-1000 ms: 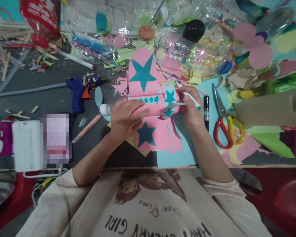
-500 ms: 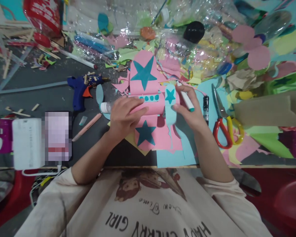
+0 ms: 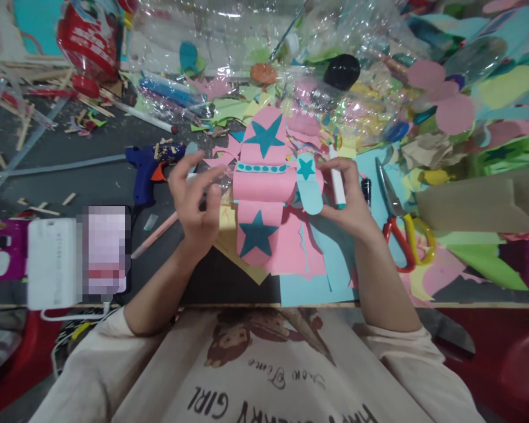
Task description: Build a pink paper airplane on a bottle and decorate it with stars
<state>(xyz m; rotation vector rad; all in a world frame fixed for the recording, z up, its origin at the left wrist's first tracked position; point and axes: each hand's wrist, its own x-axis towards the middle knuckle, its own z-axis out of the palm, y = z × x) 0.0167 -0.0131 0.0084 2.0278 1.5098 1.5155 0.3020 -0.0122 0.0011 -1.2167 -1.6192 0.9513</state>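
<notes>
A model airplane (image 3: 263, 189), its body wrapped in pink paper, has pink wings with teal stars and a strip of teal dots. Its light blue tail piece (image 3: 309, 197) carries a smaller teal star. My right hand (image 3: 350, 197) grips the plane's tail end between thumb and fingers. A white marker with a teal end (image 3: 337, 182) shows in the curve of that hand; whether it is also held I cannot tell. Off the plane's front end, my left hand (image 3: 198, 202) is raised with its fingers apart, holding nothing and partly hiding that end.
A blue glue gun (image 3: 145, 170) and a peach pen (image 3: 154, 235) lie at the left, near a phone (image 3: 108, 249) and a white power bank (image 3: 52, 264). Scissors (image 3: 399, 220) and a black marker (image 3: 367, 191) are at the right. Paper scraps and clear plastic (image 3: 229, 35) cover the back.
My left hand has let go of the plane's body and drawn back to the left, fingers spread. The plane has tilted in my right hand, and the white marker stands more upright.
</notes>
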